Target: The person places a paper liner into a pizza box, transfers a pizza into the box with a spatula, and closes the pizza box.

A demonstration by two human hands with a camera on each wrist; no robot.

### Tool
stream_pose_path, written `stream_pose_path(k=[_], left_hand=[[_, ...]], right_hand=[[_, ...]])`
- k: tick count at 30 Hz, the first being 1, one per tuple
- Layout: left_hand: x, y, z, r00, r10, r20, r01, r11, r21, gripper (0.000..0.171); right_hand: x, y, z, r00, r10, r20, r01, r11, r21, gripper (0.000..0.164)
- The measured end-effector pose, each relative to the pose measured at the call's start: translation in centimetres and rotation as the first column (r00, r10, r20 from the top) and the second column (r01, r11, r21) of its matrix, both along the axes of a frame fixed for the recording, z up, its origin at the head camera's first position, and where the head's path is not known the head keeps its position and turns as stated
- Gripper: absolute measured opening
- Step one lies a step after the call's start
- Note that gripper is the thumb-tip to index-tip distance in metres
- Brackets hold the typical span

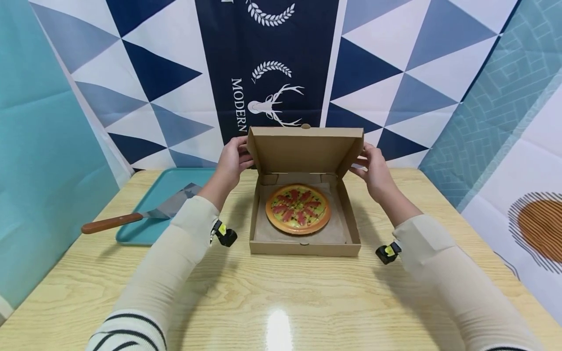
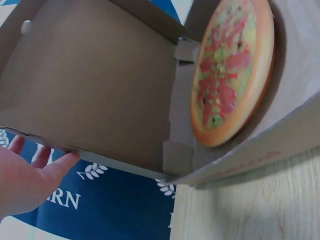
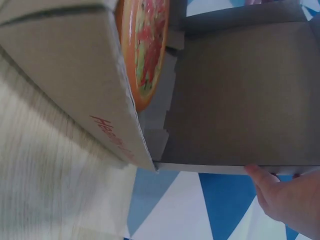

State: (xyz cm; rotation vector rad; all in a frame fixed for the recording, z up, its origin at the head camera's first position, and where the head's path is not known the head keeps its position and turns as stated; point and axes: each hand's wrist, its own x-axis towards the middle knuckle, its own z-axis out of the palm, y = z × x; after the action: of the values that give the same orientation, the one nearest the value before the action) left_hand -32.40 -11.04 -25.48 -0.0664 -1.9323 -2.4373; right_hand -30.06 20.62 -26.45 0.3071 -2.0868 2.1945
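Observation:
An open cardboard pizza box [image 1: 305, 249] stands on the table, its lid [image 1: 307, 152] raised and leaning back. Inside, a round pizza [image 1: 298, 209] with red and green toppings lies on brown paper. My left hand [image 1: 232, 163] is at the lid's left side, fingertips touching its edge; in the left wrist view the fingers [image 2: 62, 164] look fairly straight and partly pass behind that edge. At the opposite side, my right hand [image 1: 375, 170] touches the lid with spread fingers. The right wrist view shows one digit [image 3: 257, 172] on the edge, others partly hidden.
Left of the box, a teal tray [image 1: 151, 234] carries a metal spatula [image 1: 173, 204] whose wooden handle sticks out past the tray's left rim. A patterned cloth [image 1: 272, 63] hangs close behind the table [image 1: 246, 302]. Small black wrist cameras hang beneath both sleeves.

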Motion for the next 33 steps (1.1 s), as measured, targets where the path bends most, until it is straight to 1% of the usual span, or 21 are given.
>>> stream_pose_path(k=[2, 5, 9, 14, 18, 20, 22, 26, 29, 33], left_hand=[[0.5, -0.3, 0.2, 1.0, -0.026, 0.0, 0.026, 0.999, -0.021, 0.046], [1.2, -0.5, 0.4, 0.998, -0.06, -0.006, 0.06, 0.997, -0.055, 0.059], [2.2, -0.7, 0.3, 0.995, -0.098, -0.015, 0.096, 0.992, -0.077, 0.063], [3.4, -1.0, -0.1, 0.989, -0.136, -0.062, 0.131, 0.988, -0.078, 0.055], [3.9, -1.1, -0.5, 0.985, -0.141, -0.095, 0.135, 0.989, -0.064, 0.034], [4.1, -1.1, -0.8, 0.985, -0.137, -0.102, 0.133, 0.99, -0.049, 0.022], [4.3, -1.1, -1.1, 0.985, -0.134, -0.111, 0.131, 0.991, -0.027, 0.014], [4.5, -1.0, -1.7, 0.985, -0.12, -0.121, 0.122, 0.993, 0.007, 0.015], [4.5, -1.1, -2.1, 0.985, -0.113, -0.127, 0.116, 0.993, 0.018, 0.016], [4.5, -1.1, -2.6, 0.983, -0.108, -0.151, 0.113, 0.993, 0.023, 0.015]], right_hand=[[0.5, 0.1, 0.0, 1.0, 0.024, -0.007, -0.025, 0.999, -0.023, 0.042], [1.3, 0.2, 0.1, 0.999, 0.037, 0.005, -0.036, 0.999, -0.038, 0.049], [2.3, 0.4, 0.3, 0.998, 0.052, 0.034, -0.05, 0.998, -0.047, 0.06], [3.3, 0.6, 0.7, 0.996, 0.079, 0.043, -0.076, 0.995, -0.063, 0.065], [4.0, 0.8, 0.7, 0.994, 0.1, 0.039, -0.097, 0.992, -0.076, 0.063], [4.2, 0.8, 0.5, 0.993, 0.108, 0.042, -0.104, 0.99, -0.093, 0.059], [4.3, 0.9, 0.2, 0.993, 0.111, 0.041, -0.106, 0.989, -0.104, 0.053], [4.6, 0.9, -0.4, 0.993, 0.11, 0.032, -0.106, 0.986, -0.125, 0.042], [4.7, 0.8, -0.9, 0.994, 0.109, 0.015, -0.106, 0.985, -0.135, 0.037], [4.8, 0.7, -1.4, 0.996, 0.084, -0.011, -0.085, 0.988, -0.127, 0.03]])
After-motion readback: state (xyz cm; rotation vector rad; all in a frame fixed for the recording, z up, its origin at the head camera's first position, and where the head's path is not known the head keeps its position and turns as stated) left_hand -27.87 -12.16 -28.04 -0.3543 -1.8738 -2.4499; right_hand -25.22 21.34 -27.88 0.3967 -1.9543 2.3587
